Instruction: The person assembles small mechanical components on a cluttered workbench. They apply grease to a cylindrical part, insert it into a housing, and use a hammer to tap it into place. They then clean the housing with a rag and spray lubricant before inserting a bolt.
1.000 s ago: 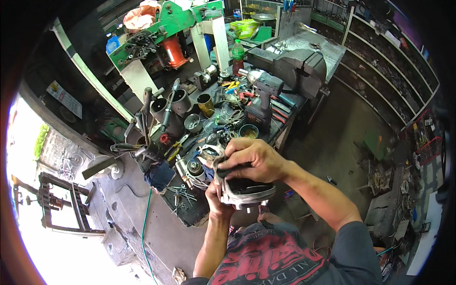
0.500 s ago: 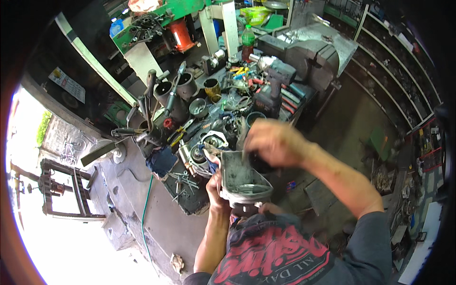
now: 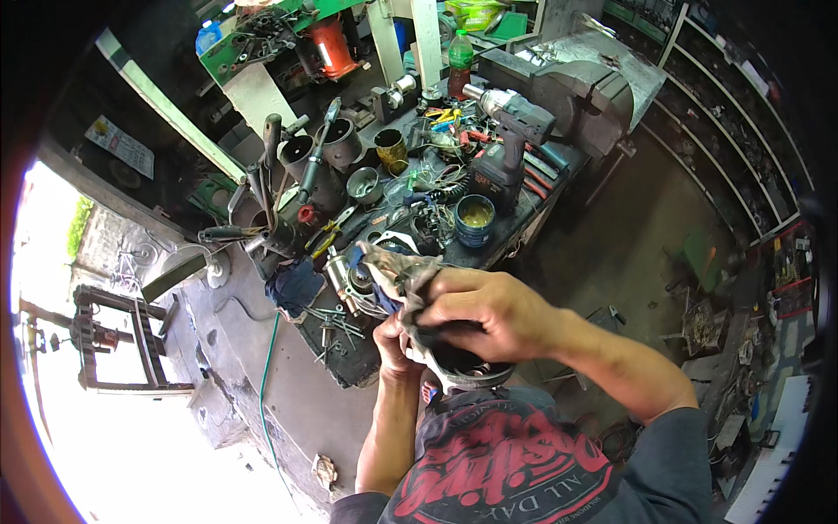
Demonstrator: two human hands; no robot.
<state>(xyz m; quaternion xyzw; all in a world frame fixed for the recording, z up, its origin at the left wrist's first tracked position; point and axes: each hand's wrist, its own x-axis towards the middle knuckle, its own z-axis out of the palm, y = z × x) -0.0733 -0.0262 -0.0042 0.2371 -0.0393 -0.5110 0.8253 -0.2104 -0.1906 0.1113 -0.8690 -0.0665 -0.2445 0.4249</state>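
Note:
Close to my chest, my left hand grips a grey cast-metal housing by its left side. The housing's round, rimmed end faces up toward me. Over its upper part, my right hand is closed on a dirty beige rag, whose loose end spreads out to the left. A dark blue piece of cloth shows beside the rag. My right hand covers much of the housing's opening. Just beyond, a starter-like motor part lies on the bench, with several bolts near it.
The crowded workbench holds a blue tin with yellowish contents, a cordless impact wrench, a bench vise, metal cylinders, pliers and a green-capped bottle. Shelves line the right side. A green hose crosses the floor.
My right hand has come down and left, from above the housing onto it with the rag. The housing has tilted, its flat inner face now hidden. The blue tin has come into full view.

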